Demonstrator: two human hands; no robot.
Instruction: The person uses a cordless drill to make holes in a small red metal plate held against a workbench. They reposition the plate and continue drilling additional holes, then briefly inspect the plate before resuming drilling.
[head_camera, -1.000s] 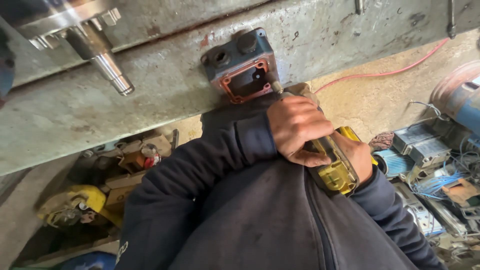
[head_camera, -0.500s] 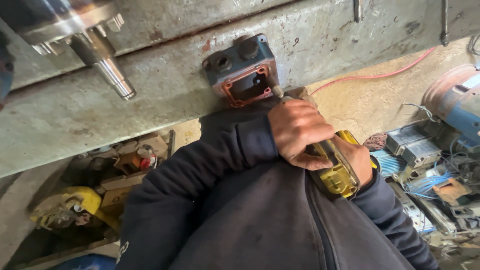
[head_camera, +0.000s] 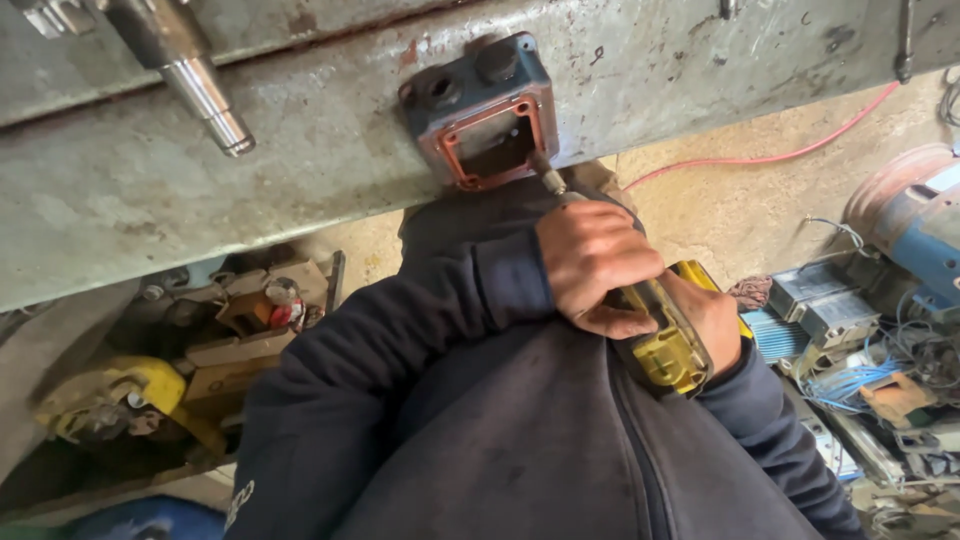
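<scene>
1. A yellow power driver (head_camera: 672, 345) is gripped by both hands; the left hand (head_camera: 592, 262) is wrapped over its front and the right hand (head_camera: 712, 322) is closed about its rear.
2. Just beyond the left fingers (head_camera: 615, 322), the driver's bit (head_camera: 548, 177) is pressed into the lower right corner of an open blue box (head_camera: 487, 115) with an orange gasket rim.
3. The box is fixed to a grey metal beam (head_camera: 300, 150); a steel shaft (head_camera: 195, 85) is seen well to the left of the fingers.
4. Scrap electrical parts and wires (head_camera: 870, 370) lie on the floor to the right of the fingers, and a red cable (head_camera: 770, 157) runs above them.
</scene>
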